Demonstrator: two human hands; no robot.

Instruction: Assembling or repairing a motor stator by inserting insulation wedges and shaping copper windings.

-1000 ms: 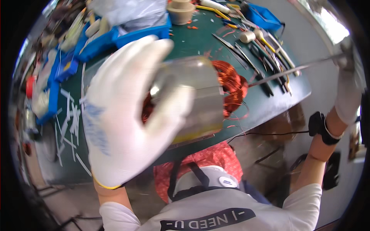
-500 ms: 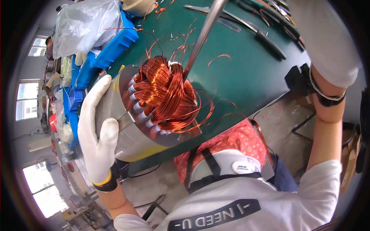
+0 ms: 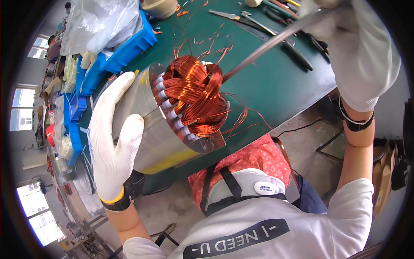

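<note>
My left hand (image 3: 112, 142), in a white knit glove, lies with fingers stretched and thumb apart on the side of a metal motor stator (image 3: 146, 129). The stator lies on its side. Bundles of copper wire windings (image 3: 194, 97) bulge from its end, with white insulating sleeves (image 3: 167, 103) along the slots. At the top right, my gloved right hand (image 3: 321, 21) is closed around a long metal rod (image 3: 269, 46); motion smears the hand and the rod's upper part. The rod slants down to the left, its lower end at the windings' far right side.
The stator is on a green-topped table (image 3: 254, 95). Blue plastic bins (image 3: 129, 47) with a clear plastic bag (image 3: 99, 26) stand at the left. A roll of tape (image 3: 159, 7), scissors (image 3: 224, 15) and a black-handled tool (image 3: 297, 56) lie at the back. Loose copper wires stick out from the windings.
The rod has swung down to the right into a flatter slant, and my right hand has come into view with it. My left hand stays on the stator, which appears slightly farther right.
</note>
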